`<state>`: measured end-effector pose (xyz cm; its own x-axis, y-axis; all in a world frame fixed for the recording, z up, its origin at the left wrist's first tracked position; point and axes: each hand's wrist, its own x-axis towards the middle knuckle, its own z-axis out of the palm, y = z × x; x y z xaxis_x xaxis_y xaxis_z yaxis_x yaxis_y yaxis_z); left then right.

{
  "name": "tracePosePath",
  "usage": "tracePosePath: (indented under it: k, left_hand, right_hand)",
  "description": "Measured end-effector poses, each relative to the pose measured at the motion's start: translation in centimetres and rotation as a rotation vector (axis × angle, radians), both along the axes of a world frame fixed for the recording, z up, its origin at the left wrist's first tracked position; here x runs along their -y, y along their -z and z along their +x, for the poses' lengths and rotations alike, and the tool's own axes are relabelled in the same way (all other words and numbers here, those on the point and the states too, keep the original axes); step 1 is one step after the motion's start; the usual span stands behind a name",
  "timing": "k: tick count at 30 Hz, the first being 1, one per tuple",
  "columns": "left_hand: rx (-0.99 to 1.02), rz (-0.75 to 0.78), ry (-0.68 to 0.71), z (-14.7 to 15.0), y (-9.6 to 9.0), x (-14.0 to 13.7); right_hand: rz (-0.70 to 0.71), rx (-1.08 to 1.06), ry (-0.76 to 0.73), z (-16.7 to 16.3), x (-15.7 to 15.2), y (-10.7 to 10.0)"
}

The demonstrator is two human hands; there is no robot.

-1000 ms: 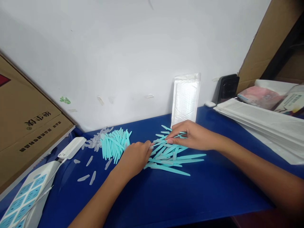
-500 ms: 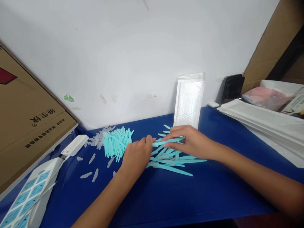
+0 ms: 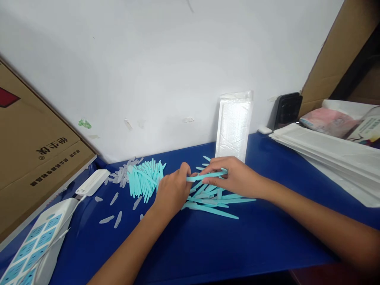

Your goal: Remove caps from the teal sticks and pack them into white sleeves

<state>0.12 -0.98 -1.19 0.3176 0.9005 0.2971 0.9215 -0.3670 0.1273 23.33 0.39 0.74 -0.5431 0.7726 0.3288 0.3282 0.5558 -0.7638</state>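
Observation:
My right hand (image 3: 239, 177) pinches a turquoise eyebrow razor (image 3: 212, 175) between thumb and fingers, its slim handle pointing right. At the razor's left end my left hand (image 3: 173, 189) is closed around it; the fingertips are partly hidden behind the knuckles. Beneath both hands lies a loose heap of turquoise razors (image 3: 219, 211), some with translucent covers on their blade ends. Left of my left hand is a denser pile of shorter-looking turquoise razors (image 3: 141, 182). Translucent blade covers (image 3: 121, 176) are heaped beside that pile, with several scattered in front.
A white power strip (image 3: 41, 241) and a white adapter (image 3: 92, 182) lie at the left by a cardboard box (image 3: 38, 134). A silvery padded envelope (image 3: 233, 126) leans on the wall. White envelopes (image 3: 326, 154) are stacked at the right, near a black object (image 3: 287, 110).
My left thumb and forefinger have shifted up slightly at the razor's left end. My right hand keeps its pinch on the razor. The view has moved very slightly.

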Motion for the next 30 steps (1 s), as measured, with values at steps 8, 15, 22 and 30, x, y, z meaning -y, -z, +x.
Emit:
tracePosePath:
  k: [8, 15, 22, 30]
  left_hand:
    - [0.956, -0.495, -0.087, -1.5, -0.3, -1.6]
    - [1.615, -0.956, -0.093, -1.7, -1.1, -1.6]
    - [1.531, -0.903, -0.012, -1.1, -1.3, -0.6]
    - [1.298, -0.837, -0.041, -0.3, -0.7, -0.4]
  right_hand:
    - [0.063, 0.179, 0.124, 3.2, -2.7, -0.4]
    - [0.157, 0.166, 0.269, 4.0, -3.0, -0.2]
    - [0.218, -0.129, 0.473, 4.4, -2.8, -1.2]
    - [-0.48, -0.494, 0.186, 2.0, -1.5, -1.5]
